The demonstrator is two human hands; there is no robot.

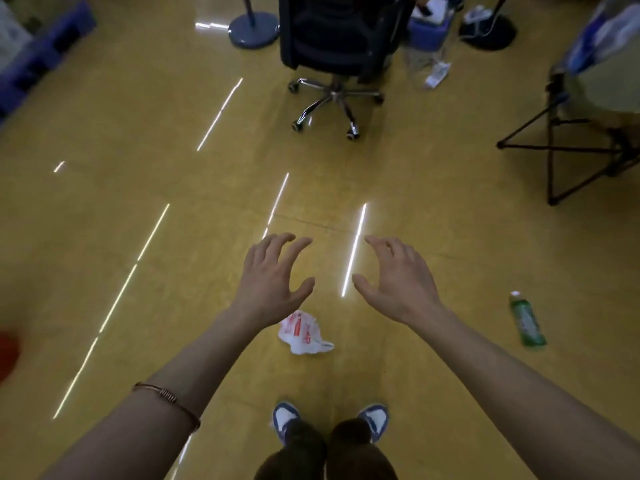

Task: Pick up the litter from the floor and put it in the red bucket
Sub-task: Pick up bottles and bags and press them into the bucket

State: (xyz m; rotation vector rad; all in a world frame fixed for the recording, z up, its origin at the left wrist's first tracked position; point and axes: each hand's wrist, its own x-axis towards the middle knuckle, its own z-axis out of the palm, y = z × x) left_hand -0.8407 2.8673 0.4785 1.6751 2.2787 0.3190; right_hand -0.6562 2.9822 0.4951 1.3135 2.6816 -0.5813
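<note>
Reaching stage: left hand and right hand hover spread and empty above the yellow floor. Crumpled white-and-red plastic wrapper lies just ahead of the shoes; green plastic bottle lies well right. Next: crouch, pinch wrapper, carry to red bucket at the floor's left edge.

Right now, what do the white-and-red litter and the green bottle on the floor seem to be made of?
The white-and-red litter looks like thin plastic film: crumpled, with sharp folds. The green bottle seems translucent plastic with a white cap; blur leaves it open.
</note>
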